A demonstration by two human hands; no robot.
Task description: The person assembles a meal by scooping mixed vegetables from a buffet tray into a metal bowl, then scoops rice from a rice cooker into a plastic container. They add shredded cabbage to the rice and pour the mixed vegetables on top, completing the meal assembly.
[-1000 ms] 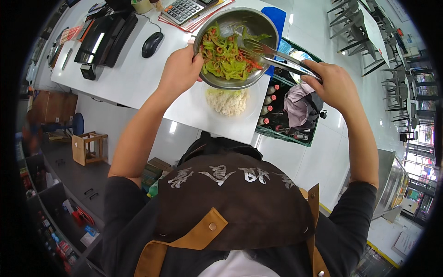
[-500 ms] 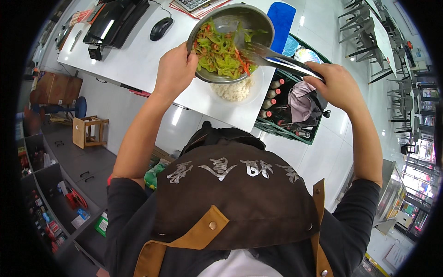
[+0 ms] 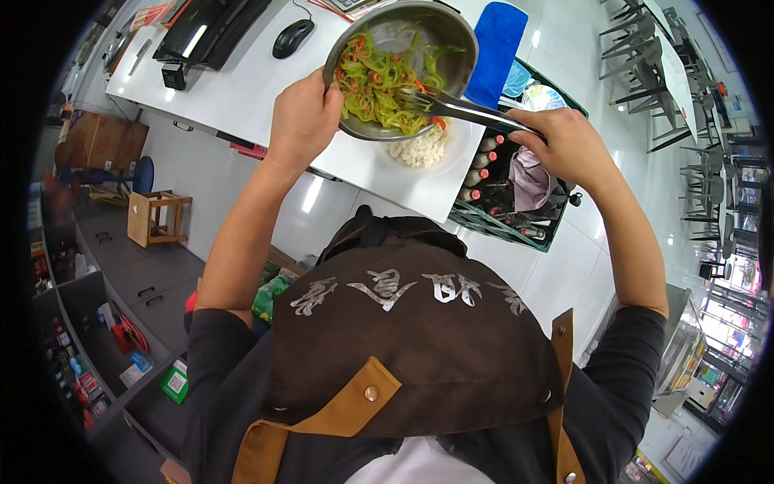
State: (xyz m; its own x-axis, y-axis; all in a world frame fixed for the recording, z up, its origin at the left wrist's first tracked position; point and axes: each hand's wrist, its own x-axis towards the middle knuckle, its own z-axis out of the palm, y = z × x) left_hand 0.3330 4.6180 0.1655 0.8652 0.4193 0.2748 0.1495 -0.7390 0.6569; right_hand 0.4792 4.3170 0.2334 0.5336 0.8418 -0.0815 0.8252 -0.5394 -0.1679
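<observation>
My left hand (image 3: 305,119) grips the rim of a steel bowl (image 3: 461,42), thumb at the edge. Shredded green and red peppers (image 3: 372,85), mixed with other bits, fill the bowl's near and left side; its far inner wall shows bare metal. Metal tongs (image 3: 482,114) reach in from the right, their tips among the shreds. My right hand (image 3: 568,143) is closed round the tongs' handle end. Below the bowl's near edge, white rice (image 3: 423,150) sits on a pale round plate (image 3: 458,153), partly covered by the bowl.
The white table (image 3: 415,189) ends just nearer than the plate. A blue board (image 3: 498,48) lies right of the bowl. A green crate (image 3: 508,232) with bottles and cloth stands below. A black mouse (image 3: 293,38) and dark machine (image 3: 211,31) sit left; a wooden stool (image 3: 157,216) is farther off.
The tongs have moved left and deeper into the peppers, and their arms look closer together. My right hand has shifted left with them. The bowl stays over the rice, tilted slightly differently.
</observation>
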